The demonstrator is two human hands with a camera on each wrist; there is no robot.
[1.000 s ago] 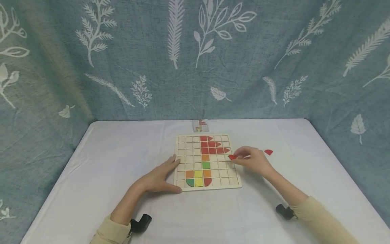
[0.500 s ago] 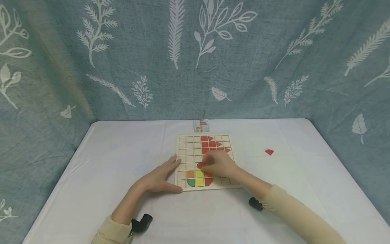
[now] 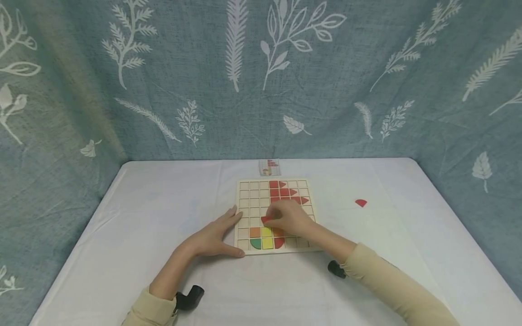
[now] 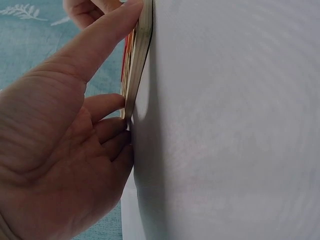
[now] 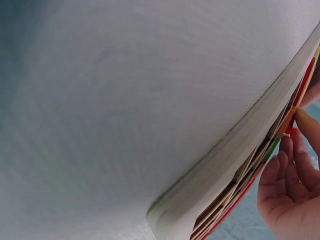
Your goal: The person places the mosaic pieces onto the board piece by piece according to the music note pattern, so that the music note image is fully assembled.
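Note:
A wooden grid board (image 3: 252, 199) lies on the white table with coloured flat pieces set in its squares. My right hand (image 3: 291, 218) pinches a red quarter-circle piece (image 3: 266, 220) between thumb and fingertips, close over the board just above the yellow square (image 3: 266, 232). It hides part of the middle column. My left hand (image 3: 215, 234) rests at the board's left edge, fingers spread, thumb at the near left corner. In the left wrist view the thumb (image 4: 107, 37) lies along the board's edge (image 4: 140, 50). The right wrist view shows the right fingertips at the board's face.
Another red quarter-circle piece (image 3: 360, 203) lies on the table (image 3: 379, 235) right of the board. Behind the board is a small pattern card (image 3: 269, 167). Red squares and triangles (image 3: 285, 192) fill part of the upper board. A patterned blue-green curtain (image 3: 228, 122) hangs behind.
My right hand has carried the red quarter-circle piece from the board's right edge leftward over its middle, shifting slightly further left lately. The left hand has stayed in place.

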